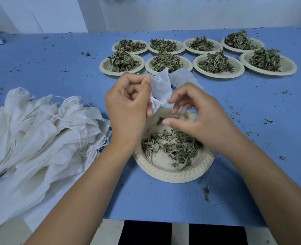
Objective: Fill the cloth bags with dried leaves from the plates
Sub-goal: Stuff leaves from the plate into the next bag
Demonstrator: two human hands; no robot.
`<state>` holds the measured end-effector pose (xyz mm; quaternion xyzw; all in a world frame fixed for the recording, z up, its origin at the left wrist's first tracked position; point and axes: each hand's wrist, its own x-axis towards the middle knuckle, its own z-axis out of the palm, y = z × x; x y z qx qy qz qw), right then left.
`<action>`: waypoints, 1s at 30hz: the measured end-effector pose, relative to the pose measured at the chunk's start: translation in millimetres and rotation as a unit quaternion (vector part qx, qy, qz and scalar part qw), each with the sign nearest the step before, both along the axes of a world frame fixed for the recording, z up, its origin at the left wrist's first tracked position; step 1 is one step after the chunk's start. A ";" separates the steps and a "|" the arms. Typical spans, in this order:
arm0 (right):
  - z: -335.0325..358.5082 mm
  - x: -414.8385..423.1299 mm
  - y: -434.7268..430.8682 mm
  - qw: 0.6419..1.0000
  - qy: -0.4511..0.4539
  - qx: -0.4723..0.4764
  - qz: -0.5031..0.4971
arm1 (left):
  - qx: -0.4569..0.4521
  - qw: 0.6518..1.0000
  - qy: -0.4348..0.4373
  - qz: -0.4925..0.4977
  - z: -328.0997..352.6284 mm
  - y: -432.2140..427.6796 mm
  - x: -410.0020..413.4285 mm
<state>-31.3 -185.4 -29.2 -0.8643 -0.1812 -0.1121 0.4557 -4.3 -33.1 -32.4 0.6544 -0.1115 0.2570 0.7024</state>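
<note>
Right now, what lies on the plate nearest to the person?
Dried leaves lie on the near plate; bare plate shows at near left. The right hand and the cloth bag pinched by the left hand hide its far part.

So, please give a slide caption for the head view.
Left hand pinches a cloth bag over the near plate of dried leaves.

Bag pile (40,131) cut by left edge, near plate's (174,175) far rim hidden
</note>
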 end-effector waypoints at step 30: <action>-3.1 1.4 -2.8 0.993 0.030 0.073 0.087 | -0.014 0.999 0.019 -0.023 -1.7 -1.5 0.6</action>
